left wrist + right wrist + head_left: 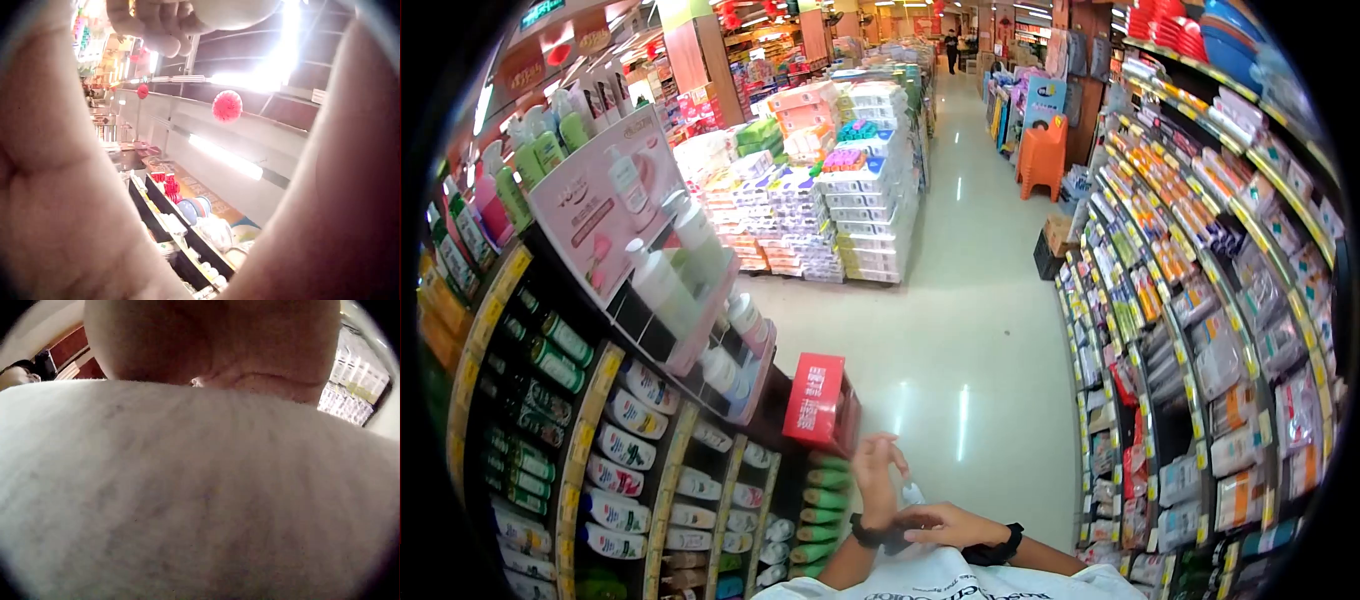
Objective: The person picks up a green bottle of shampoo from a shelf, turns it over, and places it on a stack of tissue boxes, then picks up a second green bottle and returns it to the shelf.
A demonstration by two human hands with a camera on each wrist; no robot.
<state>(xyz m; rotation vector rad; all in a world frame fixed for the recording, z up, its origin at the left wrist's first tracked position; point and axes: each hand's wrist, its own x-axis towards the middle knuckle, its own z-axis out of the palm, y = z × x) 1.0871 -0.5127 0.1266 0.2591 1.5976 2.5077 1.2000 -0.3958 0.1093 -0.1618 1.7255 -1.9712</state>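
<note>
My left hand is raised in front of the body, fingers loosely bent and holding nothing. In the left wrist view its fingers hang at the top, with ceiling lights behind. My right hand reaches across to the left wrist, where fingers and thumb grip the dark wrist camera beside the black wristband. That hand covers part of the camera. The white shirt fills most of the right wrist view, below the heel of the right hand.
Bottle shelves stand close on the left, a red box at their end. Packed shelves line the right. Ahead, the tiled aisle runs past stacked paper packs and orange stools toward a distant person.
</note>
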